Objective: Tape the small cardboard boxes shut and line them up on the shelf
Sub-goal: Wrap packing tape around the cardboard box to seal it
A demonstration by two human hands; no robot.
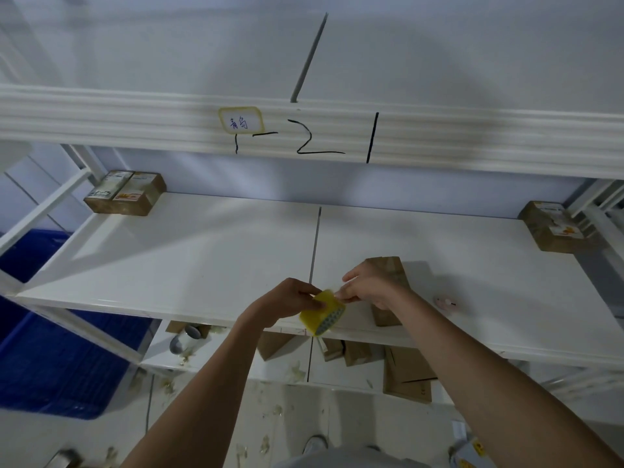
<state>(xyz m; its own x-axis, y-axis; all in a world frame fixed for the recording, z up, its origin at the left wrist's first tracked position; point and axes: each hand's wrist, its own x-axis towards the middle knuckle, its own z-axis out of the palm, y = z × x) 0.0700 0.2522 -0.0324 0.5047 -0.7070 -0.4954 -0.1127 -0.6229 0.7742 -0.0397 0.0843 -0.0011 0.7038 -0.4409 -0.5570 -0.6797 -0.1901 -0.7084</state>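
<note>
I see the left hand (290, 300) hold the tape roll (322, 312) just before the box (388, 275); right hand (369, 285) fingers maybe pinch its end. The tape could twist and stick to itself.

A pale bluish wall (439, 55) is seen at the far side, crossed by a thin grey line. White metal shelving (169, 251) fills the view, its upper beam (101, 119) marked with black strokes and a yellow-edged label (240, 120). Blue plastic crates (50, 366) are stacked at the left. The grey floor (236, 427) near the rack is littered with scraps. Soft shadows are cast across wall and shelf
</note>
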